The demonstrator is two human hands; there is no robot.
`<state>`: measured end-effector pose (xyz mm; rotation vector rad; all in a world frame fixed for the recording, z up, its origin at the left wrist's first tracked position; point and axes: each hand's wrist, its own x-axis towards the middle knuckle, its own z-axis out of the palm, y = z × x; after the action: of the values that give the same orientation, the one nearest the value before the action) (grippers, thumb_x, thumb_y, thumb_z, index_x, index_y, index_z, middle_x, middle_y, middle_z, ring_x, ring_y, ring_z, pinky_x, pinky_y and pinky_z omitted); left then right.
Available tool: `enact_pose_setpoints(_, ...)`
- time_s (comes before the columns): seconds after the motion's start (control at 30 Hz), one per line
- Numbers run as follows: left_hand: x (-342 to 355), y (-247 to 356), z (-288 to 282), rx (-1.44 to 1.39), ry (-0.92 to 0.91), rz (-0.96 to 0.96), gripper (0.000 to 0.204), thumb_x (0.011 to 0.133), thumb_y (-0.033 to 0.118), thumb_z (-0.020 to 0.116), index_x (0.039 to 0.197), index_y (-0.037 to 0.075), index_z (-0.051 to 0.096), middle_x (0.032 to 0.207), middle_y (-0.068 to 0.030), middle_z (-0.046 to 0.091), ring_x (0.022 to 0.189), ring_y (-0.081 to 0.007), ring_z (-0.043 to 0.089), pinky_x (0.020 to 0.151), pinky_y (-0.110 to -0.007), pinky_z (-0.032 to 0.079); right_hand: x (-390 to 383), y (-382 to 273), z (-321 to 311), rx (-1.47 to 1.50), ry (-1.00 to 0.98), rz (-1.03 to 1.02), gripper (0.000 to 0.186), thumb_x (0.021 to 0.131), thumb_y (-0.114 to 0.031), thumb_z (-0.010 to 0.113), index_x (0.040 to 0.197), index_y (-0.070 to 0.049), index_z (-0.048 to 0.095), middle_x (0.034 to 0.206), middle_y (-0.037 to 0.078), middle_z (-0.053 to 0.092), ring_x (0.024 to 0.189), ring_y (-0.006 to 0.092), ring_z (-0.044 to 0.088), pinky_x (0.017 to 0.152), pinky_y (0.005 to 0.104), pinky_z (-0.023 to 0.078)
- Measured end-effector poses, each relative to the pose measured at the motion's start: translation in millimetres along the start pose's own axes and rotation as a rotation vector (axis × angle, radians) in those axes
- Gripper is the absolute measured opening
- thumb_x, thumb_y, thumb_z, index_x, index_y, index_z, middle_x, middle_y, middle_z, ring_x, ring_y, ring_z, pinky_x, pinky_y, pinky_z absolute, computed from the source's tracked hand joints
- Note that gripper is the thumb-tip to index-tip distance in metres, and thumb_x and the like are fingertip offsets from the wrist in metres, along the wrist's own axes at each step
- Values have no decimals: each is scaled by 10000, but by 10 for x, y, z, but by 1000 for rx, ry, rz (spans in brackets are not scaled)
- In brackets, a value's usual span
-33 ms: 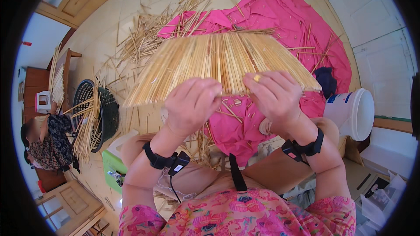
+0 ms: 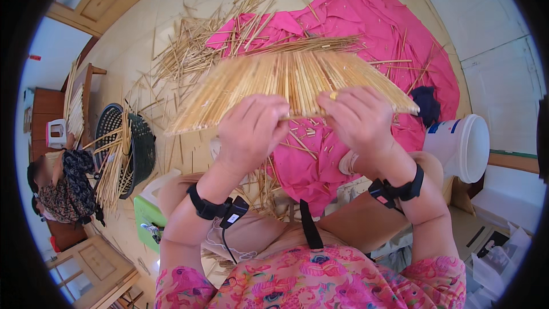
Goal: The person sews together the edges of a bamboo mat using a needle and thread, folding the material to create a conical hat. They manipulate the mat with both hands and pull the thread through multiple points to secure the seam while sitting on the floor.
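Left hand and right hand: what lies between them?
In the head view, the near edge of the stick mat lies there, with pink cloth showing below it.

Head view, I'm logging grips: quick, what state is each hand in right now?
Left hand: closed, holding the near edge of the stick mat.
Right hand: closed, holding the same edge farther right.

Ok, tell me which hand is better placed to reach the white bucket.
Likely the right hand: it is nearer the white bucket, with the left hand farther across. Both grip the near edge of the stalk mat, so the right would first need freeing.
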<state>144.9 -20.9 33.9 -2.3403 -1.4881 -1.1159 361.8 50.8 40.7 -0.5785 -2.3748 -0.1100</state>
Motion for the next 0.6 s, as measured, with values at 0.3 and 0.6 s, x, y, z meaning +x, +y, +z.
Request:
enact_pose_setpoints(0.3, -184, -88, 366, -319, -115, -722, 201, 808, 150, 689, 940, 38, 589, 872, -120, 674, 816, -237, 663, 703, -315, 503, 291, 129, 59, -48, 2, 258, 744, 638, -192, 809, 1325, -226, 525, 1416, 136, 396, 1294, 326, 392, 1086, 463, 309)
enact_pose_setpoints(0.6, -134, -227, 271, -678, -10, -983, 186, 843, 92, 662, 954, -30, 576, 871, -75, 662, 786, -98, 609, 693, -244, 482, 188, 137, 130, 9, 103, 320, 616, 676, -117, 778, 1255, -151, 571, 1369, 150, 446, 1227, 343, 444, 1042, 442, 358)
